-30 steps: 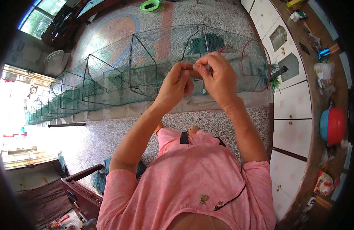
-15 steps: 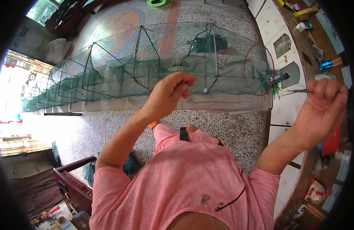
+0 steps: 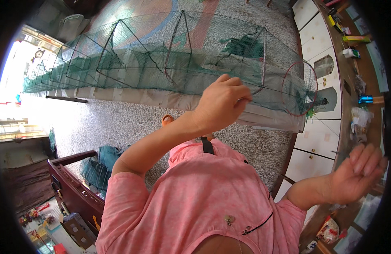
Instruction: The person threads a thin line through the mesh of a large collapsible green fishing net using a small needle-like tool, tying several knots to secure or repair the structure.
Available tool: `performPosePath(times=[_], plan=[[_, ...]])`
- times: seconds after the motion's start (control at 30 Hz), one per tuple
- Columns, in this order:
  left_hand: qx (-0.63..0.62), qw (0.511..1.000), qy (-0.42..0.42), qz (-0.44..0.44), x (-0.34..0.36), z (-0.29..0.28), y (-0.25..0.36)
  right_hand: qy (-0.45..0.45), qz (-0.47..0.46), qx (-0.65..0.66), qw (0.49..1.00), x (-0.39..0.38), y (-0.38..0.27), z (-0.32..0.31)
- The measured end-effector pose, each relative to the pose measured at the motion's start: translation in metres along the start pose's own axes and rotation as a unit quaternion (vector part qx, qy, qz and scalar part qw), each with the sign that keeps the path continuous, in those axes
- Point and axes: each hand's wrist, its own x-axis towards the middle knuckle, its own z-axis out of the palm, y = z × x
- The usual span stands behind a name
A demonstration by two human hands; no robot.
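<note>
A long green mesh net trap (image 3: 138, 72) on black frames stretches across a grey-covered surface (image 3: 178, 97), with a red ring (image 3: 283, 86) at its right end. My left hand (image 3: 224, 103) is in front of the net's right half, fingers curled together; whatever they may hold is hidden. At far right, my right hand (image 3: 358, 175) is raised over the counter, away from the net. Its bent fingers hold a thin, dark, needle-like tool (image 3: 337, 153), of which only the tip shows.
White cabinets (image 3: 311, 137) line the right side beneath a brown counter (image 3: 349, 122) strewn with packages. Behind my left elbow are a dark red wooden chair (image 3: 72, 186) and a bundle of blue-green netting (image 3: 96, 169). Speckled floor (image 3: 119, 114) lies below the covered surface.
My left hand has shifted right along the net. My right hand has dropped lower and toward my body, still with the thin tool. The whole view has turned somewhat.
</note>
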Motion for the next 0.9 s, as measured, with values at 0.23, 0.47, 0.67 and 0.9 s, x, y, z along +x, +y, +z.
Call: performPosePath(times=[0.23, 0.47, 0.67, 0.9], plan=[[-0.11, 0.994, 0.021, -0.017, 0.02, 0.029, 0.017, -0.007, -0.051, 0.03, 0.998, 0.005, -0.025, -0.005], [-0.123, 0.989, 0.079, 0.035, 0.029, 0.046, 0.001, -0.068, 0.003, 0.17, 0.983, 0.01, -0.037, -0.028], [-0.106, 0.991, 0.055, 0.054, 0.031, 0.051, 0.004, -0.157, 0.139, -0.414, 0.886, -0.012, 0.035, 0.026], [-0.116, 0.987, 0.107, 0.042, 0.025, 0.053, -0.003, -0.328, 0.191, -0.384, 0.842, -0.046, 0.133, 0.043]])
